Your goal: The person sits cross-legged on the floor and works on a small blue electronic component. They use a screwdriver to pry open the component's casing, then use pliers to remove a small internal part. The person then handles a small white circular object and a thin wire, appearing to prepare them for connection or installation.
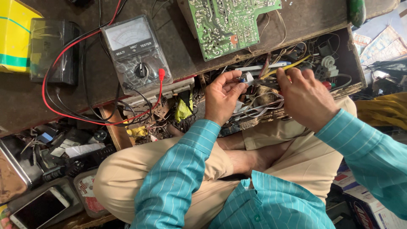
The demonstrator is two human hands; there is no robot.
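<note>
My left hand (pixel 222 97) pinches a small white connector plug (pixel 247 78) with wires, held over an open wooden drawer (pixel 354 63) crammed with wires and electronic parts. My right hand (pixel 306 98) reaches into the same drawer from the right, fingers curled among the wires beside a yellow wire (pixel 288 66); what it grips is hidden under the fingers. A green circuit board (pixel 227 24) lies solder side up on the dark workbench just above the drawer. I sit cross-legged in tan trousers and a teal striped shirt.
An analog multimeter (pixel 135 53) with red and black leads rests on the bench at left, beside a dark battery block (pixel 53 51) and a yellow box (pixel 15 36). A phone (pixel 40 208) lies in a tray at lower left, near loose parts.
</note>
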